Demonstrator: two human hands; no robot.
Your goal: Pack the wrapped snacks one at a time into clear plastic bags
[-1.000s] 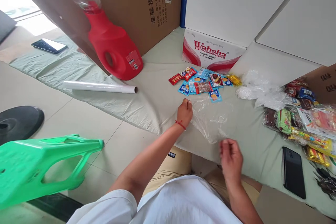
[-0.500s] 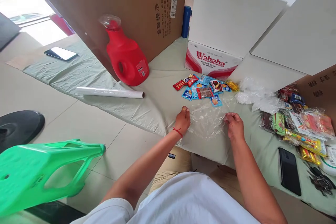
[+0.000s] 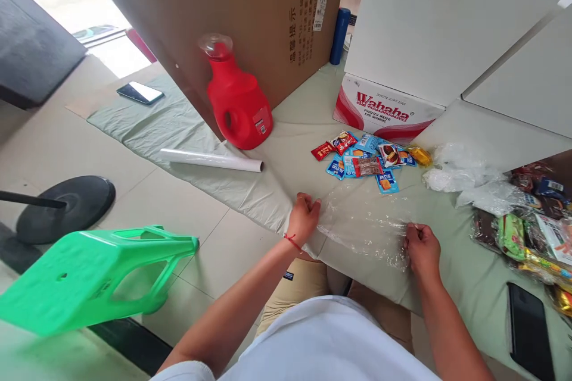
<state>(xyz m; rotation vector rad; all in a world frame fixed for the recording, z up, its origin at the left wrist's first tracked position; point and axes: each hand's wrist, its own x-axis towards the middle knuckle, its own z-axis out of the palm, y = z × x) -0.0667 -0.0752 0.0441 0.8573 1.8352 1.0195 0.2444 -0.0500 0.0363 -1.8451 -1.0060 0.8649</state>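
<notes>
A sheet of clear plastic film (image 3: 361, 226) is stretched between my two hands, low over the cloth-covered table. My left hand (image 3: 304, 215), with a red string at the wrist, pinches its left edge. The right edge is gripped by the fingers of my right hand (image 3: 422, 247). Just beyond the film lies a small pile of wrapped snacks (image 3: 364, 158) in blue, red and gold packets. Crumpled clear plastic (image 3: 465, 169) sits to the right of that pile.
A red jug (image 3: 239, 98) and a white roll (image 3: 212, 160) stand and lie at left. Behind are a Wahaba carton (image 3: 386, 108), a blue cylinder (image 3: 340, 36) and a large brown box (image 3: 250, 6). More snacks (image 3: 512, 235) and a black phone (image 3: 531, 327) lie right; a green stool (image 3: 84, 274) stands left.
My hands have moved farther apart, and the film between them is spread wider. My right hand has come lower and nearer to me. The whole view has shifted.
</notes>
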